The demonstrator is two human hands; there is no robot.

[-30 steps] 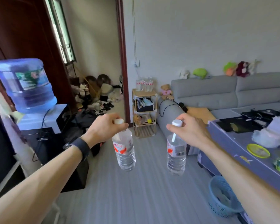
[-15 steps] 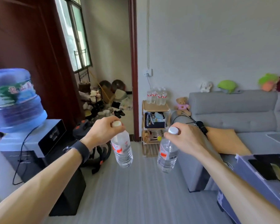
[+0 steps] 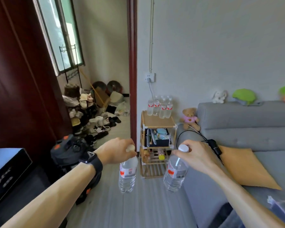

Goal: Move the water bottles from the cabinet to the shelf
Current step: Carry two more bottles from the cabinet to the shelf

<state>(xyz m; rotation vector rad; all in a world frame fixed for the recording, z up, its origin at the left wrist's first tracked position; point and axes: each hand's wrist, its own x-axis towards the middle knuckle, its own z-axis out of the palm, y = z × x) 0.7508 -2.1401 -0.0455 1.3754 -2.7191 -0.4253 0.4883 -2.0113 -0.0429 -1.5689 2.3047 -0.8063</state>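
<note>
1. Your left hand point(image 3: 116, 150) is closed around the neck of a water bottle point(image 3: 127, 175), fingers wrapped just under the white cap, and the bottle hangs below it over the grey floor point(image 3: 115, 208).
2. Your right hand point(image 3: 197, 155) is clamped the same way on the neck of a second bottle point(image 3: 175, 174), which hangs tilted slightly, beside the sofa point(image 3: 247, 129).
3. The two bottles are apart, level with each other, one either side of the wooden shelf point(image 3: 158, 124) ahead.
4. The shelf stands against the wall between the doorway and the sofa, and a cluster of bottles point(image 3: 160, 106) stands at the back of its top board.
5. A dark watch point(image 3: 93, 161) sits on your left wrist.
</note>
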